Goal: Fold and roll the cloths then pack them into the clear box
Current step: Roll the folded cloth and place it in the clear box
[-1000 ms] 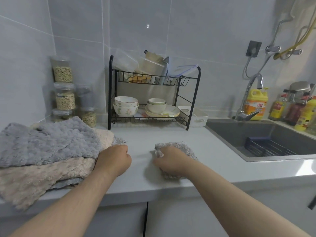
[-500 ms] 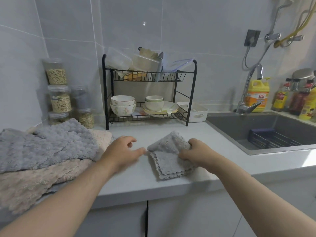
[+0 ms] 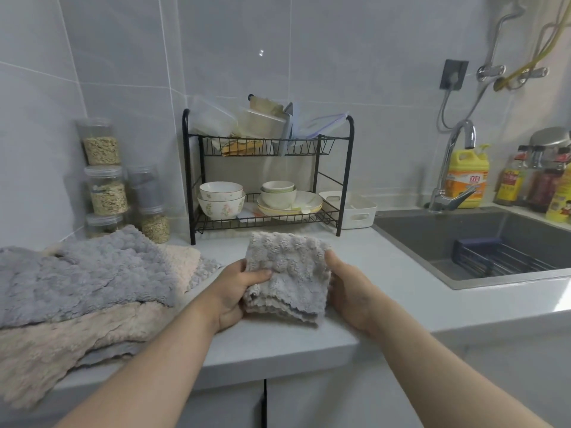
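Grey-tiled kitchen corner, with a pale countertop (image 3: 386, 273) running from the left wall to a dark sink (image 3: 432, 239) on the right.

Near the front edge of the counter, at centre: a folded grey cloth (image 3: 287, 273), several layers thick, scalloped edges stacked at its near end. Gripped from both sides. Left hand (image 3: 238, 291) on its left edge, thumb pressed on top, fingers curled underneath. Right hand (image 3: 352, 291) on its right edge, thumb lying along the border, fingers hidden behind the fabric. Far end of the cloth raised and tilted up; cannot tell whether the near end touches the counter.

To the left, just beside the left hand but not touching it: a loose pile of cloths (image 3: 86, 279), fluffy grey on top, beige cloth (image 3: 61, 344) beneath, hanging over the counter's front edge.

Farther back, against the wall: a black two-tier wire rack (image 3: 185, 177) with bowls (image 3: 221, 199) on the lower shelf. Stacked jars (image 3: 105, 189) of grain to its left, a small white basket (image 3: 355, 210) to its right. Behind the sink, a chrome tap (image 3: 454, 168) and a yellow detergent bottle (image 3: 468, 177).
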{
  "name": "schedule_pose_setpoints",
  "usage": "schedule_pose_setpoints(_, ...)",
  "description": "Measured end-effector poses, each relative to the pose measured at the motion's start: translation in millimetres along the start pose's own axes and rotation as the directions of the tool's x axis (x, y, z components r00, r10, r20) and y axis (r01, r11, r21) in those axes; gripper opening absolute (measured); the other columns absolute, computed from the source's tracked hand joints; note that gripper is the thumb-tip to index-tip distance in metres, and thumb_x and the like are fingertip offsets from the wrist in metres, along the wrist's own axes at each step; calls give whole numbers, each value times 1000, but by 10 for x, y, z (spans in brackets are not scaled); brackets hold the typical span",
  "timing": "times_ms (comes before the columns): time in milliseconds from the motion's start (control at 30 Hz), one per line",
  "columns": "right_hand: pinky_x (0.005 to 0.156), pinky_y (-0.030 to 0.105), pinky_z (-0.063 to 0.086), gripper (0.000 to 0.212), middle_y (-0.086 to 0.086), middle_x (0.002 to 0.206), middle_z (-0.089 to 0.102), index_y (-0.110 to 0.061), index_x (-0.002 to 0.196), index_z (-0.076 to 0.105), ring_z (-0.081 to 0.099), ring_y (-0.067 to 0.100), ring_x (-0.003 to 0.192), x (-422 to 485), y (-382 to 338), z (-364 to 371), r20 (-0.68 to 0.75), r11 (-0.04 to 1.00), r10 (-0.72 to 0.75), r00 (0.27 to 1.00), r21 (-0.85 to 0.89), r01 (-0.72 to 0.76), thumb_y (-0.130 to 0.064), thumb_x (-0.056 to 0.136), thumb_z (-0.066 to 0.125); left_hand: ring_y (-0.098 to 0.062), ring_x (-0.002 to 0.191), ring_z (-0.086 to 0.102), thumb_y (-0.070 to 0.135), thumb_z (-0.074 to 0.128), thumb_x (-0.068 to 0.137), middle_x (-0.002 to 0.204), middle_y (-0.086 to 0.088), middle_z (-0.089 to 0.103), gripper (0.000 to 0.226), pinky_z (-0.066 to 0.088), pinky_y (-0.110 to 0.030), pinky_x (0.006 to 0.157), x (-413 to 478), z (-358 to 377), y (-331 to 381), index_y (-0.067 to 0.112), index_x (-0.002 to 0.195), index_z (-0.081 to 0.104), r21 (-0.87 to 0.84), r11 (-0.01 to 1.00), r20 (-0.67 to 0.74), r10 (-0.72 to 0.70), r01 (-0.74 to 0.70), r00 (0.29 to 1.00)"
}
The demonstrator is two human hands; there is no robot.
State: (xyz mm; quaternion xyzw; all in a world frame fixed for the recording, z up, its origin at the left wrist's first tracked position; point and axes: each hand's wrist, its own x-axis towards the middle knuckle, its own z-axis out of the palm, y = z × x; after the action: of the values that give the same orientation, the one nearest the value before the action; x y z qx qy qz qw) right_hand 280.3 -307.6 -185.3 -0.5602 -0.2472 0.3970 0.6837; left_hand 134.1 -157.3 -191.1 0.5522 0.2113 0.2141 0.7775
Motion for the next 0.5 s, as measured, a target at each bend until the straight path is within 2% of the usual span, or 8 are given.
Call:
schedule_pose_setpoints(33,91,54,48,91,26,104,53,5,115,58,50,53,86,-10,31,43,2,1000,-9,1000,-15,9,-52,51,90,-40,96,69,1,70,68,107,-25,70,51,57,-45,77,15,-7,-19,1,118,56,-28,1000,-22,13,-14,1000)
schedule_pose_setpoints(67,86,50,50,71,26,103,59,4,109,59,57,46,86,-28,36,72,6,998,-30,1000,-48,30,-36,60,89,-39,96,69,-1,70,69,106,-24,70,50,57,-45,78,29,-7,-31,1,117,56,-31,999,-37,26,-27,999)
schedule_pose_setpoints(133,87,50,54,31,28,103,67,2,103,60,66,42,92,-20,55,68,-4,991,-94,996,-91,94,1,75,76,-36,95,70,-4,69,75,104,-21,71,41,56,-46,83,37,17,-49,1,114,58,16,998,-50,53,-52,997)
schedule_pose_setpoints(200,86,51,55,29,28,102,68,-1,103,62,67,40,91,31,98,10,-29,986,-150,988,-75,147,17,80,61,-34,94,70,-6,67,79,102,-20,72,33,53,-49,89,39,24,-63,1,110,61,43,997,-67,65,-62,996)
schedule_pose_setpoints(267,82,50,55,33,28,97,68,-2,103,63,67,38,85,38,107,-12,-53,984,-178,983,-38,176,21,81,54,-33,91,70,-3,66,81,99,-21,72,26,52,-49,91,55,17,-64,1,107,63,42,998,-79,60,-57,995)
schedule_pose_setpoints(367,81,49,56,33,28,102,69,-1,110,62,68,39,87,26,103,-22,-37,984,-180,983,12,180,17,85,51,-32,80,69,-2,61,84,95,-24,71,20,54,-42,80,67,12,-50,0,103,66,41,998,-94,60,-57,994)
schedule_pose_setpoints(500,90,52,51,33,27,107,69,-6,114,62,66,40,93,14,104,-38,-7,981,-184,983,64,184,12,88,51,-30,73,71,-8,60,80,91,-22,73,28,57,-35,67,75,18,-41,7,102,69,-16,995,-82,97,-99,992)
